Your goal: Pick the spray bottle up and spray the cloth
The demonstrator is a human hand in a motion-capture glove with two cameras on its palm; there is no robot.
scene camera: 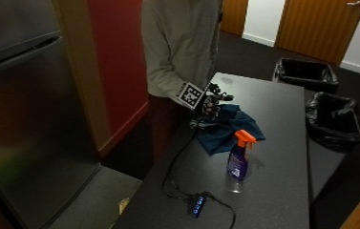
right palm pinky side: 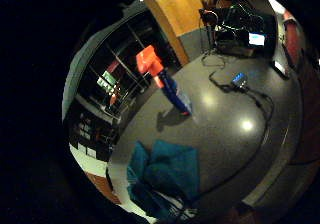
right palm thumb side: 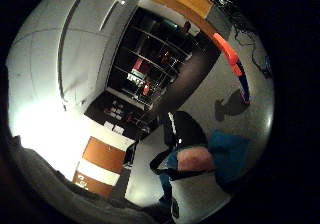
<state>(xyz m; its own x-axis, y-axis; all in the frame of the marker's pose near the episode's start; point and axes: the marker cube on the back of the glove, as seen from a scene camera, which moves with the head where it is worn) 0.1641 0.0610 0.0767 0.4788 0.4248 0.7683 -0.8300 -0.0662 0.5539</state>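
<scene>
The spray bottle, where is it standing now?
In the outside view the spray bottle stands upright on the dark table, just beside the blue cloth, with the gloved right hand over the cloth's far side.

Spray bottle [scene camera: 238,160] upright on table [scene camera: 281,143]; cloth [scene camera: 227,126] just behind

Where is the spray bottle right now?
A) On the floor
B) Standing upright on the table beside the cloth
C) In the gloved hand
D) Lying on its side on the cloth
B: the bottle stands upright on the table next to the cloth, while the right hand is over the cloth, apart from it.
</scene>
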